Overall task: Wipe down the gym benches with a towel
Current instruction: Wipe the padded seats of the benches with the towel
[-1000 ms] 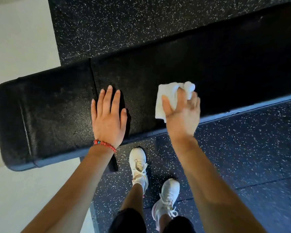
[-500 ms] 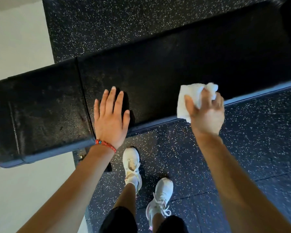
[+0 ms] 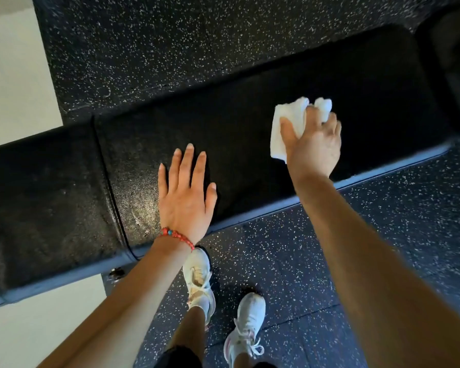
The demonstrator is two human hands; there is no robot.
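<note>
Under the right hand point(image 3: 314, 144): a white towel point(image 3: 290, 120), bunched, pinched between thumb and curled fingers and pressed to the black bench pad point(image 3: 250, 123). Soft, light, floppy by the look of it; best gripped as a wad in the palm, loose corners tucked. Off to the left, the left hand point(image 3: 185, 197), fingers straight, flat on the same pad near its seam. No containers anywhere around either hand.

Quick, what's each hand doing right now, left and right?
Left hand: open, fingers straight, resting flat on the bench.
Right hand: grips the white towel against the bench pad.
</note>
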